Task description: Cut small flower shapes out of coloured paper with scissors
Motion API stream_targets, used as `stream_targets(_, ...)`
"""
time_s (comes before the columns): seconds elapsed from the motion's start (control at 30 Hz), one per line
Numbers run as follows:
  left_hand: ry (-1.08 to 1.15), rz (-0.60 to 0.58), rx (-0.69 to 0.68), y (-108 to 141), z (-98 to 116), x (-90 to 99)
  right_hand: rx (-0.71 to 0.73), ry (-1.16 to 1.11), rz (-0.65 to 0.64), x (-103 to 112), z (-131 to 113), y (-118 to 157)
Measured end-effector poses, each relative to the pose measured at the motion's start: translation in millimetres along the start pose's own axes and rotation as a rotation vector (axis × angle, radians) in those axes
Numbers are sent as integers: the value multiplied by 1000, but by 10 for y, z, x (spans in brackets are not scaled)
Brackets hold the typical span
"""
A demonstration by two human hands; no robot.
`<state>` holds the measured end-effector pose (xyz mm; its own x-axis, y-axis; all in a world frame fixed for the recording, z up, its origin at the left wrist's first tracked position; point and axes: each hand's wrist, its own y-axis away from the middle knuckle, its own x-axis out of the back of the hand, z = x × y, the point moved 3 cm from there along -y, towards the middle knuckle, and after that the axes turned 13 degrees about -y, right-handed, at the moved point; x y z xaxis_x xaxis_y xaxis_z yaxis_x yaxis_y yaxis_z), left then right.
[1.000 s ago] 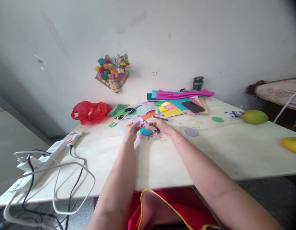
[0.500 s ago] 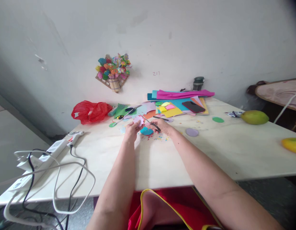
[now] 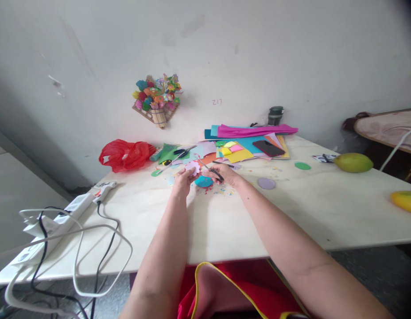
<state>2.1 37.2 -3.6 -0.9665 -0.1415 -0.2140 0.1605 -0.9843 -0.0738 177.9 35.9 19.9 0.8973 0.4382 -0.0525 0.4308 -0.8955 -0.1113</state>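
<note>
My left hand (image 3: 184, 179) pinches a lilac paper flower (image 3: 193, 168) with a scalloped edge. Just to its right, my right hand (image 3: 225, 173) grips a pair of scissors (image 3: 216, 173), whose blades point up and left beside the flower. Whether the blades touch the paper I cannot tell. Below the hands lies a blue paper piece (image 3: 203, 181), with small coloured scraps (image 3: 222, 190) scattered around it. A lilac paper disc (image 3: 266, 183) is on the table to the right of my right hand.
A red plastic bag (image 3: 126, 155) lies at the back left, near coloured paper sheets (image 3: 245, 153) with a phone (image 3: 268, 148). A power strip (image 3: 59, 221) with cables fills the left side. A green mango (image 3: 353, 162) and a green disc (image 3: 303, 165) are at right.
The scissors have shifted very slightly in my right hand. My left hand and the flower stay almost in place.
</note>
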Motion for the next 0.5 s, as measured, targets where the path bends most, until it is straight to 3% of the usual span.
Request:
stream_targets(0.27, 7, -17, -27, 3, 10, -9, -28, 15, -79, 32, 78, -43)
stream_targets(0.5, -14, -40, 2, 28, 1, -33, -41, -8, -73, 41, 92, -52)
